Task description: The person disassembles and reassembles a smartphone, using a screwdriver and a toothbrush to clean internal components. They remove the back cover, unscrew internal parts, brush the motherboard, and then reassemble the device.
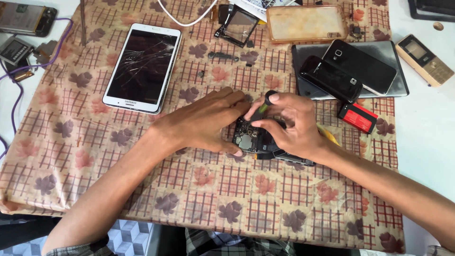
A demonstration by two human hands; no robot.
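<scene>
An opened black phone (258,142) with its circuit board exposed lies on the patterned cloth (189,189) at the table's middle. My left hand (204,123) rests on the phone's left end and pins it down. My right hand (289,125) pinches a small screwdriver (265,102) with a black cap and green shaft, standing nearly upright with its tip on the board. Most of the phone's right half is hidden under my right hand.
A white tablet (142,66) with a cracked screen lies at the upper left. Two black phones (348,71) sit on a grey slab at the upper right, beside a red-and-black battery (359,117), a gold keypad phone (424,59) and a clear case (305,22).
</scene>
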